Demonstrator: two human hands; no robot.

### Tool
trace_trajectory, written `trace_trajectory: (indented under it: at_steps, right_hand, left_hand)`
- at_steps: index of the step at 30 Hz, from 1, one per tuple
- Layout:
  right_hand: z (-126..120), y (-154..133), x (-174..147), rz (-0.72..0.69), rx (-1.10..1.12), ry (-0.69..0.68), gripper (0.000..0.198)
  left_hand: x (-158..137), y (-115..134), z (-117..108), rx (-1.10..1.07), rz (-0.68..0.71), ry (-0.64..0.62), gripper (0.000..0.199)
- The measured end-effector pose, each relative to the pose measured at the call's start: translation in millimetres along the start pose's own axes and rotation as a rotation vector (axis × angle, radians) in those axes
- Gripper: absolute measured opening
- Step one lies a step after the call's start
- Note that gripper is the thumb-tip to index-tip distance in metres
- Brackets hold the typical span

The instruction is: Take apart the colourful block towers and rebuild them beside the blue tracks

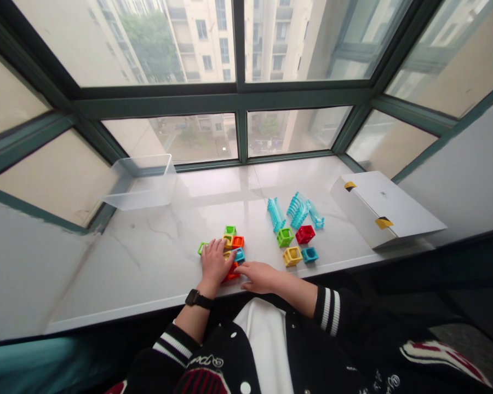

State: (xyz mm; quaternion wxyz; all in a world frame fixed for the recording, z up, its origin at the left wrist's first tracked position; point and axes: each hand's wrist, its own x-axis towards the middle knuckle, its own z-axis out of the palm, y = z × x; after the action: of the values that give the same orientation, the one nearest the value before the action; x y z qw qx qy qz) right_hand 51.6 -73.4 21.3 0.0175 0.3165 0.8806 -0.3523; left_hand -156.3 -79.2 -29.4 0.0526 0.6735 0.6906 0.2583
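Note:
Several hollow plastic building blocks sit in a cluster near the front edge of the sill. My left hand (216,261), with a dark watch on its wrist, rests over them, fingers and thumb around the middle blocks. Past its fingertips show a green block (230,230), a yellow block (227,241) and an orange block (238,242). A blue block (239,255) lies by the thumb. My right hand (261,277) comes in from the right, its index finger at a red-orange block (232,272) and its thumb apart. My left palm hides part of the cluster.
To the right stand a loose green block (285,237), red block (305,234), yellow block (292,256) and blue block (310,254). Behind them lie clear blue track pieces (276,214). A clear plastic bin (142,200) is at back left, a white box (388,208) at right.

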Motion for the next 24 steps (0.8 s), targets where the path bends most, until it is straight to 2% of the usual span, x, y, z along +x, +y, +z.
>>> trace_trajectory:
  at_steps: [6, 14, 19, 24]
  right_hand:
    - [0.0, 3.2, -3.7, 0.018, -0.033, 0.004, 0.048]
    - [-1.8, 1.6, -7.0, 0.036, -0.1, 0.004, 0.045]
    - [-7.8, 4.3, -11.9, 0.13, -0.176, 0.059, 0.031]
    - [-18.2, 9.9, -23.4, 0.175, -0.091, 0.192, 0.018]
  left_hand:
    - [-0.4, 2.8, -1.4, 0.024, 0.004, 0.013, 0.033]
    - [-1.0, 3.1, 2.1, 0.056, 0.01, 0.007, 0.031]
    - [-0.9, 4.2, 0.4, 0.04, 0.007, 0.009, 0.031]
    - [-0.6, 3.7, 0.6, 0.01, 0.003, 0.006, 0.03]
